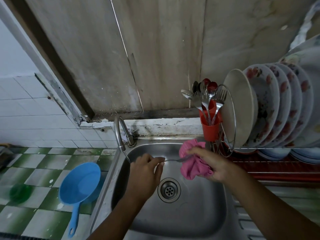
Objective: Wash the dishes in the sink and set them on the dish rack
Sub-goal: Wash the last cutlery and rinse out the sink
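Observation:
Over the steel sink (199, 213), my left hand (145, 172) pinches the handle end of a metal utensil (174, 159), held level. Its other end is buried in a pink cloth (192, 163) that my right hand (211, 163) grips around it, so I cannot tell whether it is a fork or a spoon. The dish rack (230, 122) stands to the right of the sink with several flowered plates (270, 104) upright in it. A red cup (210, 129) on the rack's left end holds forks and spoons.
The curved tap (119, 134) stands at the sink's back left corner, its spout just left of my left hand. A blue handled scoop (79, 186) and a green round object (20, 192) lie on the green-and-white tiled counter at left. Bowls (304, 155) are stacked under the plates.

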A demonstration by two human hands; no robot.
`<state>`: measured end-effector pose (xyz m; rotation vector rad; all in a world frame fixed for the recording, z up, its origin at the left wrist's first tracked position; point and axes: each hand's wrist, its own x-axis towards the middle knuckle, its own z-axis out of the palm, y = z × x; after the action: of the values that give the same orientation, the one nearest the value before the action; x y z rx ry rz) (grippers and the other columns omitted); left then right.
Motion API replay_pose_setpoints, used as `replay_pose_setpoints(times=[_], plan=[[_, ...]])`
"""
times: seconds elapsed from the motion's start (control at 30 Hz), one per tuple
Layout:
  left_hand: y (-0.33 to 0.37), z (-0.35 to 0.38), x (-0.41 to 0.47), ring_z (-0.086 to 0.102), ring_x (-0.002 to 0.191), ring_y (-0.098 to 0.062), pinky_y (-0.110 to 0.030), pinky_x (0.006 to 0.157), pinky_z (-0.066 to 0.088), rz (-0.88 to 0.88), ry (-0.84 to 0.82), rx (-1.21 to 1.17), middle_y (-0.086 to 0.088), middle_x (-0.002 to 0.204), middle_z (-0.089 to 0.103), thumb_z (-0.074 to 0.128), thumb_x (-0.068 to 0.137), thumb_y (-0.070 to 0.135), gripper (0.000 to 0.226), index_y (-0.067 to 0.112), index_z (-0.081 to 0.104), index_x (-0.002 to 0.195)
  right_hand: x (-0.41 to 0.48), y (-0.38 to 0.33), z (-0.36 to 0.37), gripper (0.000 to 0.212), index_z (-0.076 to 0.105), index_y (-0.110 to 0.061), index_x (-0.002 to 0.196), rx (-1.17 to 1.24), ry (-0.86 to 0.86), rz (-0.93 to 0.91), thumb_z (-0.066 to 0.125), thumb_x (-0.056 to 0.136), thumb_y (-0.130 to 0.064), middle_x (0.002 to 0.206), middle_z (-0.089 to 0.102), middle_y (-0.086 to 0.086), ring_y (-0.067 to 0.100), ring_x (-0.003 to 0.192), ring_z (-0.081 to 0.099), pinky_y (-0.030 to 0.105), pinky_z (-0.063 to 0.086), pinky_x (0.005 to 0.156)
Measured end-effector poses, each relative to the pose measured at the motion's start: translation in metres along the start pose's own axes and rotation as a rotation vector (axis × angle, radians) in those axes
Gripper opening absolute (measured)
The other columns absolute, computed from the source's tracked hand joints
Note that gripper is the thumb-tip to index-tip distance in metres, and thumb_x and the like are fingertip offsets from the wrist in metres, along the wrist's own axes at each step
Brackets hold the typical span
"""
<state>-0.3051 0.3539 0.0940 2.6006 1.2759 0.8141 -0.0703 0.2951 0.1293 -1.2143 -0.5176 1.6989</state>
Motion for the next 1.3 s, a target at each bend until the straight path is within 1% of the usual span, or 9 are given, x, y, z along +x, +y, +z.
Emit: replay_pose_setpoints(times=[0.2,0.33,0.47,0.6,0.73,0.93,1.03,1.17,1.3], plan=[[0.032,0.002,0.026,0.05,0.114,-0.026,-0.047,0.097,0.04,-0.277,0.147,0.068,-0.005,0.118,0.057,0.07,0.092,0.036,0.03,0.022,0.069,0.119,-0.005,0.015,0.005,0.006,0.062,-0.002,0.094,0.182,0.214,-0.183,0.06,0.091,0.002,0.075,0.068,0.014,0.027,0.066,0.065,0.035,0.055,0.06],[0.072,0.01,0.028,0.063,0.094,-0.016,-0.026,0.074,0.043,-0.695,0.005,-0.61,0.005,0.092,0.066,0.06,0.099,0.037,0.023,0.015,0.067,0.095,-0.002,0.029,0.013,0.008,0.064,0.003,0.097,0.125,0.42,-0.352,0.062,0.091,-0.001,0.079,0.061,0.016,0.03,0.07,0.059,0.036,0.05,0.065],[0.083,0.017,0.031,0.068,0.09,-0.02,-0.022,0.074,0.051,-0.723,-0.102,-0.824,-0.004,0.088,0.073,0.055,0.103,0.02,0.024,0.006,0.072,0.093,-0.011,0.042,0.027,0.014,0.064,-0.011,0.079,-0.172,0.465,-0.531,0.065,0.092,-0.004,0.061,0.057,0.01,0.026,0.053,0.056,0.031,0.048,0.051],[0.071,0.006,0.046,0.068,0.07,-0.012,-0.026,0.067,0.052,-0.847,-0.19,-0.954,-0.006,0.086,0.074,0.052,0.104,0.013,0.019,0.004,0.069,0.103,-0.024,0.043,0.035,0.015,0.071,-0.02,0.107,-0.344,0.363,-0.524,0.072,0.092,-0.017,0.092,0.075,-0.001,0.013,0.088,0.073,0.027,0.06,0.077],[0.06,-0.005,0.04,0.057,0.048,-0.01,-0.021,0.052,0.048,-0.689,-0.317,-0.827,-0.004,0.077,0.07,0.048,0.106,0.015,0.015,0.003,0.058,0.103,-0.019,0.028,0.035,0.016,0.067,-0.018,0.11,-0.575,0.481,-0.597,0.069,0.094,-0.022,0.094,0.07,-0.001,0.008,0.077,0.067,0.022,0.053,0.07],[0.054,-0.005,0.021,0.06,0.062,-0.001,-0.014,0.058,0.041,-0.394,-0.359,-0.504,0.005,0.077,0.07,0.05,0.1,0.014,0.009,0.015,0.057,0.094,-0.001,0.015,0.044,0.025,0.063,-0.019,0.118,-1.281,0.524,-0.68,0.066,0.095,-0.029,0.114,0.056,-0.001,0.011,0.082,0.053,0.01,0.035,0.062],[0.046,-0.005,0.014,0.061,0.067,0.003,-0.021,0.065,0.045,-0.41,-0.339,-0.504,0.007,0.074,0.068,0.05,0.103,0.017,0.01,0.015,0.056,0.095,0.007,0.014,0.046,0.019,0.06,-0.018,0.113,-1.26,0.59,-0.627,0.064,0.096,-0.027,0.113,0.055,0.001,0.016,0.084,0.057,0.02,0.039,0.063],[0.036,-0.006,0.011,0.059,0.065,0.001,-0.025,0.064,0.047,-0.4,-0.358,-0.49,0.009,0.073,0.064,0.049,0.101,0.021,0.013,0.016,0.058,0.092,0.016,0.028,0.054,0.013,0.055,-0.025,0.087,-1.055,0.313,-0.626,0.066,0.095,-0.025,0.086,0.06,-0.004,0.011,0.075,0.061,0.016,0.04,0.06],[0.033,-0.006,0.003,0.061,0.065,0.006,-0.019,0.062,0.046,-0.447,-0.352,-0.473,0.006,0.081,0.068,0.049,0.106,0.024,0.012,0.02,0.055,0.097,0.03,0.022,0.047,0.007,0.056,-0.02,0.092,-1.043,0.572,-0.567,0.061,0.096,-0.021,0.095,0.056,0.003,0.016,0.075,0.058,0.018,0.037,0.057]])
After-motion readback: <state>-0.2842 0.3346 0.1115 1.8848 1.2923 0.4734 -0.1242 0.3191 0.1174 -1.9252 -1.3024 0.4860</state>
